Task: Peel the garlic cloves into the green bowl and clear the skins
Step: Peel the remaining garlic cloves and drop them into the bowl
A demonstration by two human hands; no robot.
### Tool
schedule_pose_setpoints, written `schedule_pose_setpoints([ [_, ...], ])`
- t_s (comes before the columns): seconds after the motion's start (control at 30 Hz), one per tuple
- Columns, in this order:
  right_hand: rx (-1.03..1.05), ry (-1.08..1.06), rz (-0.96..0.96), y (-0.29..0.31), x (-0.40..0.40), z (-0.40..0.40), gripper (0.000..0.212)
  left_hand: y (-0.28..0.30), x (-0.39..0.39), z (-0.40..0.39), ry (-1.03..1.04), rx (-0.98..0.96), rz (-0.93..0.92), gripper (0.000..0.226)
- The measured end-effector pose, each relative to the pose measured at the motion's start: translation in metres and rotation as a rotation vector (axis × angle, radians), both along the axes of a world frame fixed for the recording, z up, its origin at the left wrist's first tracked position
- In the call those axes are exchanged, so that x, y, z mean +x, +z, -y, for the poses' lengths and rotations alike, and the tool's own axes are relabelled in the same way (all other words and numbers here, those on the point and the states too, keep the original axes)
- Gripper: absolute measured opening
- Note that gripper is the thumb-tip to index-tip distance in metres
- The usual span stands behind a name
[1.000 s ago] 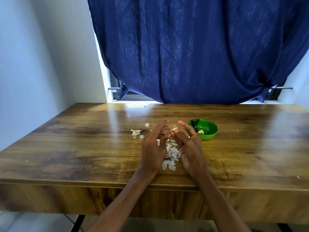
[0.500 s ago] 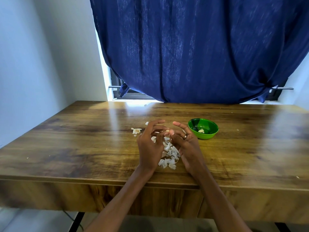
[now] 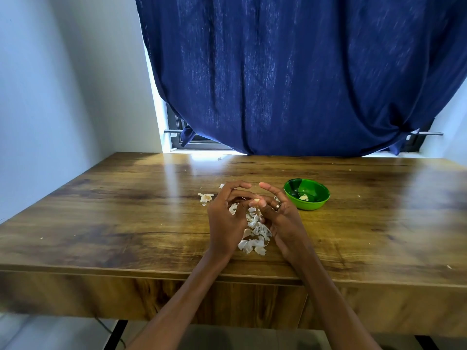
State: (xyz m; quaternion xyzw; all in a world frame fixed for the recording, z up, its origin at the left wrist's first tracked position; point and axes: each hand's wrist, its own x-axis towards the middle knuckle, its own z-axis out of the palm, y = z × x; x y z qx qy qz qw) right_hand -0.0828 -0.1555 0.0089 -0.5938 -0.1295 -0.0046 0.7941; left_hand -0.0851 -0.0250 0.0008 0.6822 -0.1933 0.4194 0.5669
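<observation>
My left hand (image 3: 225, 218) and my right hand (image 3: 283, 218) meet over the middle of the wooden table (image 3: 126, 223). Between their fingertips they pinch a small pale garlic clove (image 3: 256, 200), mostly hidden by the fingers. A pile of white garlic skins (image 3: 255, 236) lies on the table beneath and between the hands. The green bowl (image 3: 306, 194) stands just right of my right hand, with a peeled clove (image 3: 304, 197) inside it. A ring is on my right hand.
A small clump of skin (image 3: 206, 197) lies left of my left hand, and a bit more shows behind the fingers. A dark blue curtain (image 3: 290, 72) hangs behind the table over a window. A white wall stands on the left.
The fingers of both hands have curled in closer around the clove. The hands stay over the skin pile, and the view has shifted slightly.
</observation>
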Motion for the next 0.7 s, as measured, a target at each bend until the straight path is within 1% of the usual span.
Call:
schedule_pose_setpoints([
  [0.13,-0.028,0.003,-0.022,-0.001,0.001,0.0,0.035,-0.002,0.002,0.0,-0.045,-0.005,-0.03,0.025],
  [0.3,0.044,0.059,-0.059,0.0,-0.001,0.0,0.036,-0.004,0.002,0.0,-0.08,0.024,-0.048,0.021],
  [0.37,0.025,0.06,-0.071,-0.002,0.0,0.0,0.037,-0.005,0.003,-0.001,-0.078,0.051,-0.055,0.019],
  [0.43,-0.011,0.04,-0.066,-0.003,0.001,0.0,0.037,-0.007,0.005,-0.003,-0.065,0.097,-0.063,0.024],
  [0.6,-0.109,-0.06,-0.02,-0.003,0.0,0.001,0.037,-0.01,0.01,-0.005,0.04,0.224,-0.043,0.038],
  [0.7,-0.141,-0.104,-0.002,-0.006,0.002,0.0,0.037,-0.01,0.011,-0.005,0.062,0.269,-0.03,0.042],
])
